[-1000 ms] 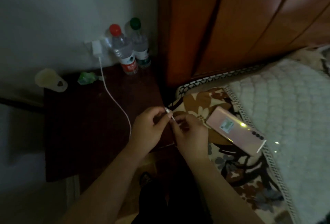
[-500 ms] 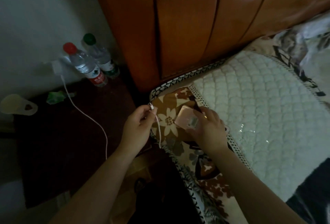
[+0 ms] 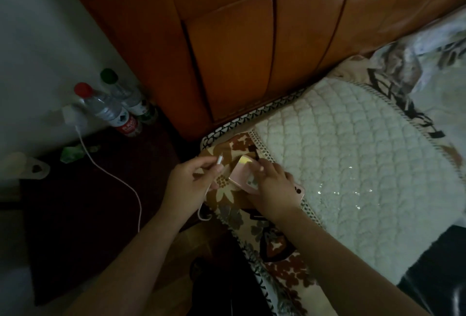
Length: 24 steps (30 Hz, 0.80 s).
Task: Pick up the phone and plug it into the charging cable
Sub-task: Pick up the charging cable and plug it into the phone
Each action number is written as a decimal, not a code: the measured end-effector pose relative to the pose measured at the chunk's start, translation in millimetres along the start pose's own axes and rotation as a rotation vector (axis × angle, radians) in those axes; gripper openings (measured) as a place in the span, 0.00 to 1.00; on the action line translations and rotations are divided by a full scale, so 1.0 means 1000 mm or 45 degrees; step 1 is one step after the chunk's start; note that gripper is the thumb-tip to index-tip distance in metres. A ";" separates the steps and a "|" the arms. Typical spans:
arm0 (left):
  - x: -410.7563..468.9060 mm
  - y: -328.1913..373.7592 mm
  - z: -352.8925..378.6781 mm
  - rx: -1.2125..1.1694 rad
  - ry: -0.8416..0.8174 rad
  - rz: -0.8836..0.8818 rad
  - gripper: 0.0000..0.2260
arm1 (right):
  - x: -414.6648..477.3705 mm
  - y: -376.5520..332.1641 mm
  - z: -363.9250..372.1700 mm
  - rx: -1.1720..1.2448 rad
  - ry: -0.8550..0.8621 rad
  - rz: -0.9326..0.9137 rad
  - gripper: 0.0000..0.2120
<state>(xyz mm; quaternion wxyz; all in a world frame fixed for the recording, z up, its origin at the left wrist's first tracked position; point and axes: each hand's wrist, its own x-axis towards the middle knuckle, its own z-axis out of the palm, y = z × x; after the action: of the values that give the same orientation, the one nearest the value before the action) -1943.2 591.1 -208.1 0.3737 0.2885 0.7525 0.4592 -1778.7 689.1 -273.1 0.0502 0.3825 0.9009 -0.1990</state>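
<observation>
The pink phone (image 3: 240,173) is tilted above the corner of the bed, back side up, and my right hand (image 3: 273,187) grips it from above, covering its middle. My left hand (image 3: 187,184) pinches the white charging cable (image 3: 111,177) just behind its plug (image 3: 220,159). The plug tip points up and right, a short gap from the phone's near end. The cable runs left across the dark nightstand (image 3: 75,227) to a white charger (image 3: 71,115) in the wall socket.
Two water bottles (image 3: 113,114) stand at the back of the nightstand beside the wooden headboard (image 3: 239,51). A green wrapper (image 3: 71,153) and a pale cup (image 3: 25,168) lie at the left. A white quilted pillow (image 3: 353,164) covers the flowered bedding (image 3: 274,260).
My right hand reached to the phone on the bed, took hold of it and lifted it toward the plug. My left hand kept hold of the cable end. The view swung right.
</observation>
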 end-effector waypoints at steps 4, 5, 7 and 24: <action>-0.007 0.026 -0.010 -0.012 0.017 0.073 0.08 | -0.009 -0.001 -0.040 0.217 0.066 0.029 0.33; -0.010 0.034 -0.013 -0.015 0.022 0.095 0.09 | -0.011 -0.002 -0.052 0.276 0.087 0.037 0.34; -0.014 0.051 -0.018 -0.006 0.047 0.130 0.08 | -0.017 -0.004 -0.078 0.366 0.130 0.041 0.36; -0.074 0.132 -0.038 -0.062 0.099 0.529 0.09 | -0.080 -0.020 -0.199 0.502 0.378 -0.337 0.34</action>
<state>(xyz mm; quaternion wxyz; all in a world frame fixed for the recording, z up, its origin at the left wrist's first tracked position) -1921.4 570.2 -55.5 0.2488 0.4104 0.6794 0.5551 -1723.9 702.2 -65.0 -0.1841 0.2888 0.8844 -0.3171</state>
